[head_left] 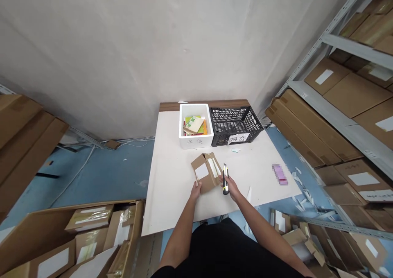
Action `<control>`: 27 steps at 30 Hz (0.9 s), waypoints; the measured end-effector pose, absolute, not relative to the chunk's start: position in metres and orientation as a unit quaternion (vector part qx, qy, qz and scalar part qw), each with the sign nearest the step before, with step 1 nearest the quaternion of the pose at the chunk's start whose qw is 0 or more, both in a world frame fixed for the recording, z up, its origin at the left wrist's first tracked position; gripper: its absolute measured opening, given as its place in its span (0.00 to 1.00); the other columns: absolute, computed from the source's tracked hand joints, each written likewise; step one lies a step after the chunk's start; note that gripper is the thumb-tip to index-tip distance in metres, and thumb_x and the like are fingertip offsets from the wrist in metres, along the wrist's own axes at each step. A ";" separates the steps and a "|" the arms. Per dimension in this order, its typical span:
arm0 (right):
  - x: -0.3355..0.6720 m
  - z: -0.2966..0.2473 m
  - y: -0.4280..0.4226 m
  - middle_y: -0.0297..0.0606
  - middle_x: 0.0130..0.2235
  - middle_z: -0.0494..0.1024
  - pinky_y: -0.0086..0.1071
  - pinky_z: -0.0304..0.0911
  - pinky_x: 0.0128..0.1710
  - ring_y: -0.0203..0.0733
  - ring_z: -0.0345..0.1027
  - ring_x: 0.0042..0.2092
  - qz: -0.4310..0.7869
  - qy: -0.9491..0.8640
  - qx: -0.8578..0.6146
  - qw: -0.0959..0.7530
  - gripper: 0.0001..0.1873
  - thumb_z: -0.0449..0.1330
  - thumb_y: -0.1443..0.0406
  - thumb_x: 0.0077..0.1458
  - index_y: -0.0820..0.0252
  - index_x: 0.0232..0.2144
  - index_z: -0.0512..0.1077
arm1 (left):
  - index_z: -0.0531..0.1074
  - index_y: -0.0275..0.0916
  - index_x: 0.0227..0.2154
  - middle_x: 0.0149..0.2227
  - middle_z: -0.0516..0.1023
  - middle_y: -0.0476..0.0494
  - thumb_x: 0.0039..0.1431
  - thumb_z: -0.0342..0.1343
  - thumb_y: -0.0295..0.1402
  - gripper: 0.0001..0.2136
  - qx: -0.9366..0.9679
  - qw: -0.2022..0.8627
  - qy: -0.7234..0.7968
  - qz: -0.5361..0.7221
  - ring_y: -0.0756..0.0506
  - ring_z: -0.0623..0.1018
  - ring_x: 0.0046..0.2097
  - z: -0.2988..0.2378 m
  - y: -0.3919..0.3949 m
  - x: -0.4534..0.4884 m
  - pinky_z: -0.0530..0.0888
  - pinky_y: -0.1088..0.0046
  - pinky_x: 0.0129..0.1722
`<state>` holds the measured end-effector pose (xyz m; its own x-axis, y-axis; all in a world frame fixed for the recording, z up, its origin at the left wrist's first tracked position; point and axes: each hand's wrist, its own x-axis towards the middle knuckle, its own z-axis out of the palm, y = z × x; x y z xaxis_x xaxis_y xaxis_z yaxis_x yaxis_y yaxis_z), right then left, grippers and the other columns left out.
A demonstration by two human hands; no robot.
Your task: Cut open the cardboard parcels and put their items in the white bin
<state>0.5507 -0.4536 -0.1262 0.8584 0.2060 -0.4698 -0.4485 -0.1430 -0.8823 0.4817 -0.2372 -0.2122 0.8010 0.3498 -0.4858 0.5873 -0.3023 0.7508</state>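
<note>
A small cardboard box [208,184] with a white label is tilted over the table, its upper side parted and something pale showing in the gap. My left hand [195,190] grips its lower left corner. In my right hand [231,186] is a yellow and black utility knife [226,181], blade pointing away from me; these fingers are also close to the box's right edge. Just beyond the box stands a white foam box [196,142] with books [194,125] inside. To its right is a black plastic crate [221,139] bearing a handwritten paper sign.
A blurred purple item [280,174] lies at the table's right side, and a paper scrap [236,150] near the crate. A large carton of parcels [139,220] stands at lower left. Shelves [337,110] with cartons rise on the right; paper scraps [302,198] litter the floor.
</note>
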 end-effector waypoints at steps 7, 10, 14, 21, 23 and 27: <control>0.538 -0.115 -0.440 0.45 0.52 0.81 0.42 0.74 0.46 0.54 0.76 0.54 0.314 0.055 -0.683 0.657 0.32 0.59 0.36 0.55 0.53 0.46 0.74 | 0.46 0.45 0.75 0.75 0.54 0.41 0.73 0.41 0.44 0.31 0.823 0.466 0.325 -0.020 0.42 0.63 0.72 -0.184 -0.202 0.512 0.65 0.65 0.68; 0.538 -0.116 -0.428 0.46 0.45 0.82 0.41 0.75 0.41 0.52 0.80 0.46 0.323 0.058 -0.679 0.657 0.29 0.60 0.38 0.56 0.55 0.44 0.73 | 0.49 0.47 0.75 0.77 0.46 0.45 0.64 0.57 0.47 0.40 0.889 0.424 0.168 -0.042 0.39 0.55 0.75 -0.168 -0.178 0.517 0.63 0.63 0.70; 0.541 -0.120 -0.419 0.36 0.29 0.78 0.34 0.70 0.29 0.42 0.73 0.25 0.294 0.042 -0.734 0.610 0.28 0.56 0.39 0.57 0.56 0.37 0.70 | 0.48 0.48 0.75 0.78 0.37 0.42 0.49 0.71 0.45 0.53 0.916 0.354 0.052 -0.182 0.33 0.58 0.74 -0.158 -0.157 0.517 0.68 0.60 0.66; 0.567 -0.098 -0.397 0.36 0.40 0.82 0.33 0.68 0.40 0.44 0.78 0.38 0.223 -0.072 -0.906 0.353 0.29 0.51 0.59 0.67 0.53 0.68 0.55 | 0.42 0.48 0.75 0.78 0.33 0.40 0.54 0.68 0.48 0.53 0.926 0.320 0.062 -0.191 0.35 0.51 0.76 -0.154 -0.193 0.518 0.68 0.61 0.64; 0.580 -0.090 -0.382 0.39 0.47 0.82 0.32 0.65 0.45 0.45 0.78 0.46 0.217 -0.122 -0.927 0.280 0.30 0.50 0.62 0.68 0.52 0.70 0.53 | 0.41 0.48 0.76 0.78 0.30 0.40 0.56 0.67 0.48 0.53 0.922 0.329 0.066 -0.191 0.36 0.50 0.76 -0.153 -0.204 0.519 0.69 0.62 0.63; 0.602 -0.084 -0.351 0.42 0.52 0.82 0.32 0.62 0.47 0.46 0.76 0.50 0.222 -0.181 -0.939 0.189 0.28 0.49 0.63 0.70 0.52 0.70 0.56 | 0.40 0.48 0.76 0.78 0.26 0.41 0.57 0.66 0.46 0.52 0.913 0.349 0.081 -0.195 0.35 0.50 0.76 -0.153 -0.212 0.517 0.70 0.62 0.62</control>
